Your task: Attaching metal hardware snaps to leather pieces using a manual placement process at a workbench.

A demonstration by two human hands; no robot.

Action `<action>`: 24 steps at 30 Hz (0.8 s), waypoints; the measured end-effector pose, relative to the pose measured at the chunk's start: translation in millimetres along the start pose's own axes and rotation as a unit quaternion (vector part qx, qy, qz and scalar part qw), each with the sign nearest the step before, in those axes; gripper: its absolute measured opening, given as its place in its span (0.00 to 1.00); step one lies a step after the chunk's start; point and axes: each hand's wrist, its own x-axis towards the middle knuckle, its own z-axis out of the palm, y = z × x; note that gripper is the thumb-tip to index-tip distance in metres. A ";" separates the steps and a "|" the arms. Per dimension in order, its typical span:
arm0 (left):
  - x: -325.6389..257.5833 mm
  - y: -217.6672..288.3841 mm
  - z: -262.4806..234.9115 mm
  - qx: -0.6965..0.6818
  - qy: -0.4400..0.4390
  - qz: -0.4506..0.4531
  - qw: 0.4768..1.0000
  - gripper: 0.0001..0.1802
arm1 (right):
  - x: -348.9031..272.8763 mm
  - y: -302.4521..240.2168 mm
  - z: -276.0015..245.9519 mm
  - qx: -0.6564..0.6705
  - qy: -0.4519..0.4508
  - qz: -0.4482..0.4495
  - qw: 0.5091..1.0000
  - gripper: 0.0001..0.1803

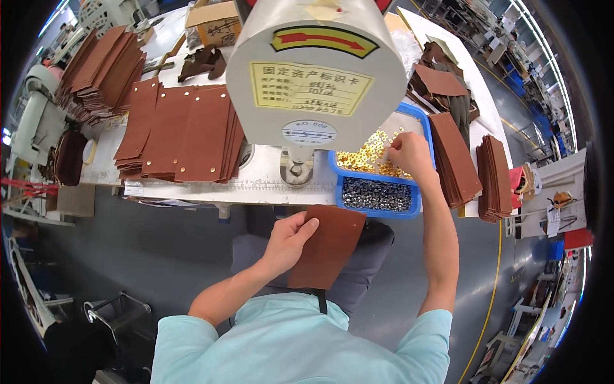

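Observation:
A brown leather piece [331, 249] hangs over my lap, in front of the table edge. My left hand [286, 243] grips its upper left side, thumb on top. Small holes show near its top right. To the right, my right hand [411, 153] reaches into a blue plastic tray [430, 125], its fingertips pinched together among small gold metal fasteners [364, 155]. Whether a fastener sits between those fingers cannot be made out. Dark metal fasteners [376, 194] fill the smaller front compartment. Just left of the tray stands a pale press machine [313, 131] with its lower tool.
Brown leather pieces with gold fasteners [185, 131] lie stacked left of the machine. More leather stacks [105, 73] stand at the far left. On the right are further leather strips [453, 153] and a bundle [494, 176]. A cardboard box [214, 22] sits behind.

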 end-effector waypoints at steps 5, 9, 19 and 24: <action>-8.5 7.0 5.8 -0.023 0.016 0.001 1.000 0.16 | -75.0 -60.4 -21.5 0.337 0.090 0.004 0.937 0.06; -9.8 3.3 8.6 -0.008 -0.005 -0.005 1.000 0.15 | -151.8 -118.6 -11.3 0.365 0.051 -0.184 0.911 0.07; -19.1 11.3 17.6 0.010 -0.035 -0.007 0.999 0.17 | -174.8 -117.5 6.7 0.347 0.047 -0.149 0.925 0.08; -20.8 7.8 15.4 0.085 -0.051 0.012 0.995 0.19 | -173.7 -116.5 9.1 0.402 0.020 -0.139 0.905 0.09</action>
